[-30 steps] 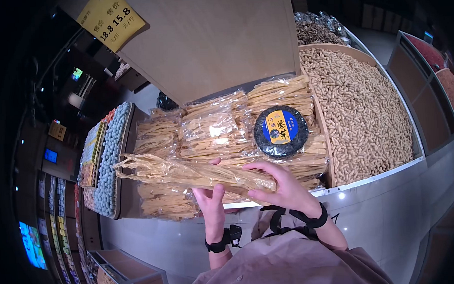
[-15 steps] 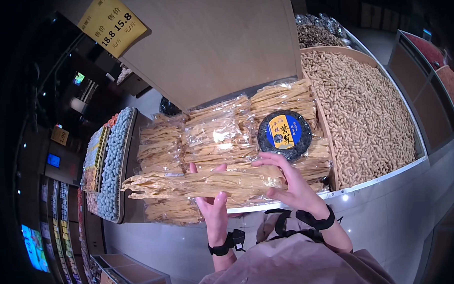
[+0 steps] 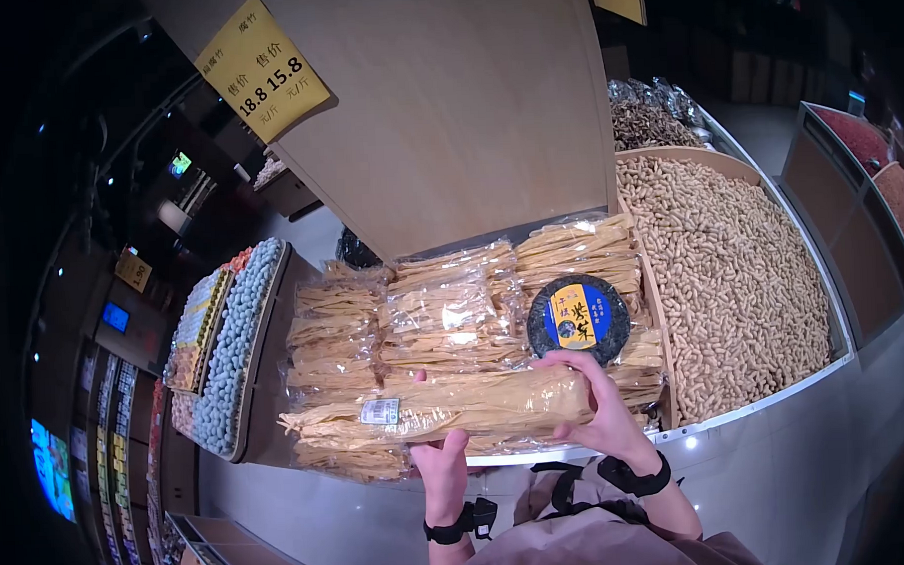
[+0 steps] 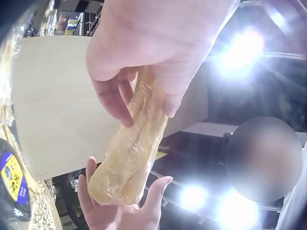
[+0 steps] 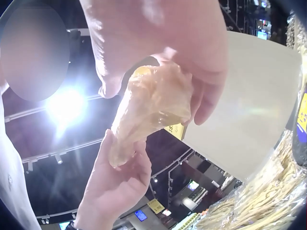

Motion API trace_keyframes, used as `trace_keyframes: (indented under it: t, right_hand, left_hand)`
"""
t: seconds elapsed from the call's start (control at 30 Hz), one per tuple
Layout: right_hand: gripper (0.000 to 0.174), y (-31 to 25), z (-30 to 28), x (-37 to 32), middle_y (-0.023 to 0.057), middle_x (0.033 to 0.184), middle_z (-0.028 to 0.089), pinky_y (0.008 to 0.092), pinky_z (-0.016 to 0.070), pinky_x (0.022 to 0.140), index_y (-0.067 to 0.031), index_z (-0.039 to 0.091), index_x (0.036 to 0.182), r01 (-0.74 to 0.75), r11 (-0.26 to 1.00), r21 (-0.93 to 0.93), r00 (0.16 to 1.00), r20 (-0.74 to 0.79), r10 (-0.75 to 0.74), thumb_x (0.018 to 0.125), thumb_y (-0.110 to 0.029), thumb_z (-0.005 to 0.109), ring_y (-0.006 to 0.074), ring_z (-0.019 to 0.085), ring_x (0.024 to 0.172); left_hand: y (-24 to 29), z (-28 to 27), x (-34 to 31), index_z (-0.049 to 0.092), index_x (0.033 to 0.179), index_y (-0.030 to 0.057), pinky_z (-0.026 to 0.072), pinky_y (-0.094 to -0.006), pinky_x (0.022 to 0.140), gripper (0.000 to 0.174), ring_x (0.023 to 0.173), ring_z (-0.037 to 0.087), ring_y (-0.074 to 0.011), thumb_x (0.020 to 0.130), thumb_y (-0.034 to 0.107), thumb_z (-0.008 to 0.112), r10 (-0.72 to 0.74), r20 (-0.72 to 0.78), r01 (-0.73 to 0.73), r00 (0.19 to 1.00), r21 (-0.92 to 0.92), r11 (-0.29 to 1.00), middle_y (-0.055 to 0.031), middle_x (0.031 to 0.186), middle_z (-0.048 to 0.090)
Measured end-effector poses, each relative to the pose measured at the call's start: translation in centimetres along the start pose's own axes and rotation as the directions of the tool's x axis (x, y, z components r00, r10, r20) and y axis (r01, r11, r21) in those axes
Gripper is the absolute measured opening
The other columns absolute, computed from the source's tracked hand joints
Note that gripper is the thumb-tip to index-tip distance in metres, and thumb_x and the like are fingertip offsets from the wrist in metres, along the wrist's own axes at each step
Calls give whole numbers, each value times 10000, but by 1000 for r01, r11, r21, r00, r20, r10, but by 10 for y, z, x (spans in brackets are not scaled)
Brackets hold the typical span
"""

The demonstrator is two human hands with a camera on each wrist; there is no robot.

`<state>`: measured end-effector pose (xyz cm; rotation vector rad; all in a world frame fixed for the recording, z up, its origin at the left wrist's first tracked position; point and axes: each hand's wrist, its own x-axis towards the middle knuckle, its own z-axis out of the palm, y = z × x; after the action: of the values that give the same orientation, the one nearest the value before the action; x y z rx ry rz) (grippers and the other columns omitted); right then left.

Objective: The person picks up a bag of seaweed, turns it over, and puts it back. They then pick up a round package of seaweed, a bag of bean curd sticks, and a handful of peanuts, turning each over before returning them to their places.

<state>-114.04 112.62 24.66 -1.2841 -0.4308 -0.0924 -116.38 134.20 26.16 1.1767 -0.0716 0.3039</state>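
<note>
A long clear bag of dried bean curd sticks (image 3: pixel 506 404) lies level across both hands, over the display of similar packs. A small white label (image 3: pixel 380 412) shows on its left part. My left hand (image 3: pixel 441 477) holds the bag from below near its middle, thumb on the near side. In the left wrist view, its fingers (image 4: pixel 112 98) and thumb press the bag from opposite sides. My right hand (image 3: pixel 616 421) cups the right end, its fingers touching the far side. The right thumb stands apart from the plastic in the right wrist view, and the bag's end (image 5: pixel 158 91) rests near the palm.
More bagged bean curd sticks (image 3: pixel 438 303) fill the bin, with a round dark seaweed pack (image 3: pixel 613 322) on top. Peanuts (image 3: pixel 731 293) are heaped to the right behind a wooden divider. An upright board (image 3: pixel 456 113) with a yellow price sign (image 3: pixel 263 70) stands behind.
The bag has rolled in the hands, bringing its white label and smoother side into view. Hands, bag and display now sit lower in the head view. The right hand stays at the right end.
</note>
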Motion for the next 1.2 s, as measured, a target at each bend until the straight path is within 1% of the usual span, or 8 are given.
trace_keyframes:
  t: [0.17, 0.37, 0.47, 0.53, 0.63, 0.77, 0.83, 1.2]
  right_hand:
    - [810, 0, 2, -4, 102, 1258, 572, 329, 455, 987, -66, 451, 1351, -67, 992, -110, 997, -56, 61, 703, -241, 905, 195, 564, 1162]
    - [856, 12, 0, -1, 103, 1338, 531, 351, 433, 1041, -69, 442, 1372, 94, 983, -155, 995, -30, -100, 672, -191, 919, 216, 510, 1254]
    - [891, 2, 4, 0, 104, 1381, 504, 353, 422, 1057, -69, 437, 1387, 90, 964, -250, 995, -11, -96, 657, -209, 928, 219, 481, 1294]
    - [876, 5, 8, -1, 106, 1403, 490, 351, 413, 1066, -68, 435, 1393, 55, 998, 36, 997, -52, -53, 683, -250, 914, 212, 459, 1318]
    - [778, 5, 9, -4, 94, 1385, 504, 344, 425, 1044, -62, 469, 1364, -27, 987, 160, 999, -28, 32, 732, -255, 880, 204, 472, 1301]
    - [775, 5, 7, -3, 138, 1367, 509, 379, 364, 1100, -48, 441, 1367, -85, 996, 21, 996, 28, 85, 736, -206, 863, 235, 477, 1285]
    - [640, 5, 9, -2, 92, 1308, 551, 334, 423, 1017, -65, 533, 1294, 71, 995, -67, 997, -20, -73, 754, -201, 850, 217, 518, 1241]
    - [731, 9, 9, -9, 106, 1329, 521, 355, 442, 1011, -63, 523, 1313, 152, 953, -264, 984, -55, -172, 706, -237, 893, 237, 522, 1246]
  left_hand:
    - [-22, -29, -2, 199, 1543, 38, 397, -360, 1060, 996, 1308, 422, -191, 809, 271, 831, -77, -21, 79, 997, 107, 991, -88, 1485, 382]
    - [-3, 7, -6, 95, 1576, 108, 407, -362, 1047, 953, 1302, 425, -190, 885, 195, 745, -154, 0, 154, 988, -85, 984, -68, 1499, 356]
    - [-7, -6, -3, 153, 1571, 140, 433, -251, 815, 904, 1049, 479, -76, 877, 219, 726, -105, 2, 105, 994, -2, 994, 8, 1402, 436]
    - [-8, -14, -1, 148, 1574, 138, 423, -262, 844, 922, 1067, 459, -89, 863, 215, 731, -113, 34, 112, 993, 26, 993, 9, 1454, 369]
    - [-6, -8, 1, 155, 1569, 130, 420, -290, 935, 949, 1136, 476, -128, 844, 237, 758, -22, 46, 21, 999, 5, 1000, -10, 1445, 390]
    - [4, 1, 2, 171, 1560, 118, 400, -330, 1029, 955, 1244, 458, -173, 832, 253, 774, -18, 68, 18, 998, 3, 1000, -41, 1451, 388]
    - [0, -7, 3, 180, 1555, 115, 356, -375, 1101, 959, 1328, 409, -210, 825, 262, 784, -67, 99, 65, 993, 22, 998, -77, 1463, 375]
    - [1, 6, -8, 160, 1557, 108, 343, -391, 1132, 997, 1319, 423, -245, 764, 45, 760, -58, 10, 58, 998, 44, 997, -120, 1474, 359]
